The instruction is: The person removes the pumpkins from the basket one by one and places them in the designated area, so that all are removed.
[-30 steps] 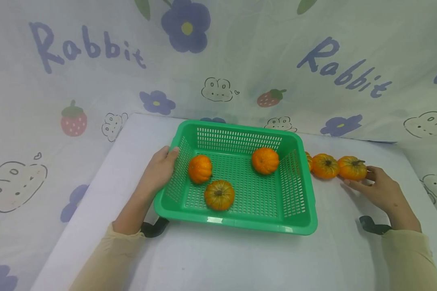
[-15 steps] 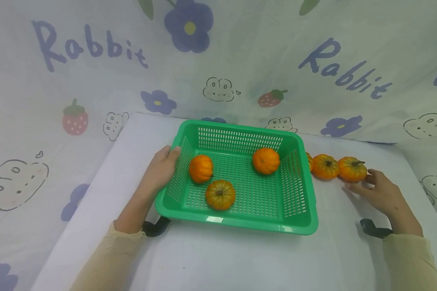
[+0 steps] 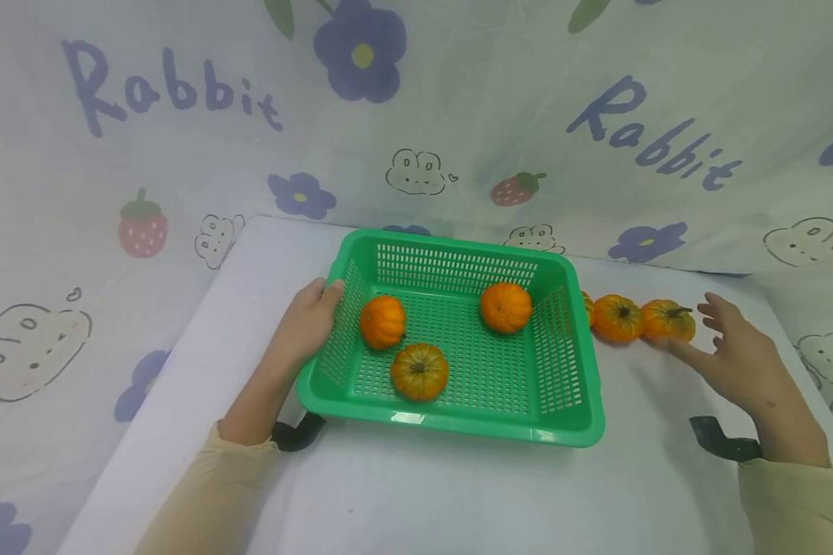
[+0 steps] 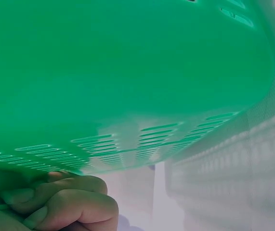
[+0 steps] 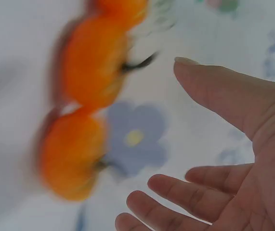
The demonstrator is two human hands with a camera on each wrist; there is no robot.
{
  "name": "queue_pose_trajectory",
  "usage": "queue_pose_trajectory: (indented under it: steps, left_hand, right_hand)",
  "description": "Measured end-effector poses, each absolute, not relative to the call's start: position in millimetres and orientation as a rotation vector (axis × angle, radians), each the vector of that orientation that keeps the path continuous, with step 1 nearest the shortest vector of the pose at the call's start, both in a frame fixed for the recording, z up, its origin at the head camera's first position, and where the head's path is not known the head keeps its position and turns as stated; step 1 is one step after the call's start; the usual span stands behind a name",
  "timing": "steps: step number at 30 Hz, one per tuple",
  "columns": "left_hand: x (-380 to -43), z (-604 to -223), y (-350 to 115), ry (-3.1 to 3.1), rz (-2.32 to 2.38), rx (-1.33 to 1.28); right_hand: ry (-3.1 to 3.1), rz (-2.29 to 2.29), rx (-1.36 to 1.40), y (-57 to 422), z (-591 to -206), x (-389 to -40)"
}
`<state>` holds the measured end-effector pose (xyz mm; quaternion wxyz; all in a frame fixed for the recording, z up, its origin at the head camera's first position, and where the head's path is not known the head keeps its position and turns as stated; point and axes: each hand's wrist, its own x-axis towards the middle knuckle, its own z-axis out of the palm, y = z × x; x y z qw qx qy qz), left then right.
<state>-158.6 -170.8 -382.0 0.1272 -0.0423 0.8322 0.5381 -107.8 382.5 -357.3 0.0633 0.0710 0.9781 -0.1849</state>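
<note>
The left hand (image 3: 304,324) holds the left rim of the green basket (image 3: 451,428); in the left wrist view its fingers (image 4: 65,204) are curled under the basket's edge. Three small pumpkins already lie inside the basket: one near the left wall (image 3: 382,322), one greenish one at the front (image 3: 419,371), and one toward the back right (image 3: 505,307). So this part of the work looks done.

Outside, just right of the basket, a row of pumpkins waits on the white table (image 3: 458,493). One (image 3: 588,307) is mostly hidden behind the basket's right wall, then one in the middle (image 3: 618,317), then the rightmost pumpkin (image 3: 668,321). The right hand (image 3: 739,362) is beside this last one with fingers spread and straight, holding nothing; whether a fingertip touches the pumpkin I cannot tell.

The right wrist view is blurred, so the pumpkins there are only orange shapes. More pumpkins behind the basket cannot be excluded.
</note>
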Motion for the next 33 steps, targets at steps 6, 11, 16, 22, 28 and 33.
queue_pose_trajectory:
  steps: [6, 11, 16, 22, 28, 33]
  left_hand:
    - [-159, -383, -172, 2.421, 1.552, -0.138]
    - [-159, -383, -172, 2.430, 1.547, -0.139]
    - [-159, -384, -172, 2.433, 1.533, -0.151]
    - [-160, -385, -172, 2.421, 1.534, -0.170]
    - [-159, -384, -172, 2.410, 1.559, -0.177]
    - [-158, -383, -170, 2.403, 1.575, -0.177]
  right_hand:
    - [3.044, -0.603, -0.028, 331, -324, -111]
    - [3.050, -0.636, -0.241, 296, -304, -116]
    - [3.020, -0.603, -0.382, 274, -291, -124]
    - [2.966, -0.602, -0.614, 245, -283, -132]
    - [2.887, -0.455, -0.877, 202, -283, -140]
    - [2.795, -0.362, -0.972, 181, -287, -152]
